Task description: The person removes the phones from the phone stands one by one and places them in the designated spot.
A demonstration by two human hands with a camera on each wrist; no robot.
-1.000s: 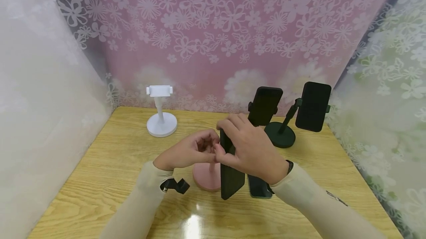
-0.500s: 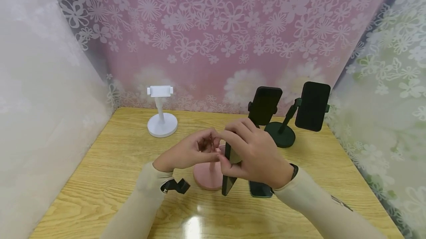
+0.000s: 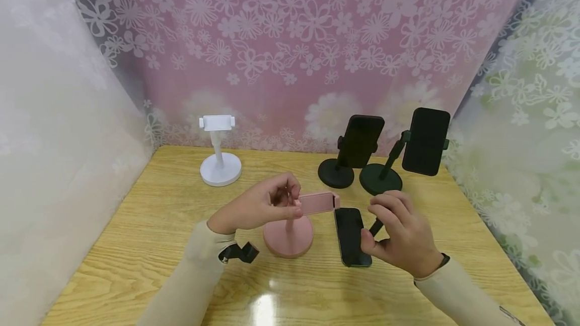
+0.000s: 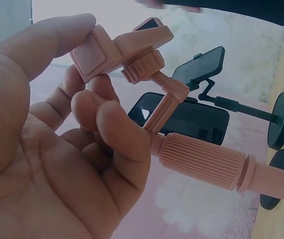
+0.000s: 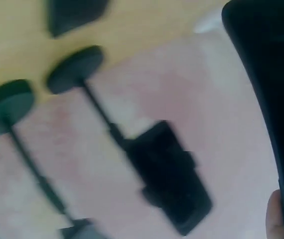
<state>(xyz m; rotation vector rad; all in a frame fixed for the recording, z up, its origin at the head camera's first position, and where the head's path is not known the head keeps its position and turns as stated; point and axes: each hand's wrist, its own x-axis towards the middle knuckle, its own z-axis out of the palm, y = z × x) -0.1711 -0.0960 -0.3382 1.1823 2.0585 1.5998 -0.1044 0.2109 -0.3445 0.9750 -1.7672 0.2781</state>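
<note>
A pink phone stand (image 3: 288, 238) stands in the middle of the table. My left hand (image 3: 260, 205) pinches the left end of its holder (image 3: 317, 203) between thumb and fingers; the left wrist view shows the pink end block (image 4: 91, 54) in that grip. The other end of the holder sticks out bare to the right. To the right of the stand my right hand (image 3: 401, 233) holds a dark phone (image 5: 274, 84), mostly hidden behind the hand in the head view. Another phone (image 3: 353, 238) lies flat on the table between the stand and my right hand.
A white phone stand (image 3: 220, 170) with an unoccupied holder stands at the back left. At the back right are a black stand (image 3: 336, 174) and a dark green stand (image 3: 380, 179), each holding an upright phone. A floral curtain (image 3: 272, 64) hangs behind the table.
My right hand has carried its phone away from the pink holder, to the right past the phone on the table. The pink holder has come into view. My left hand has stayed in place.
</note>
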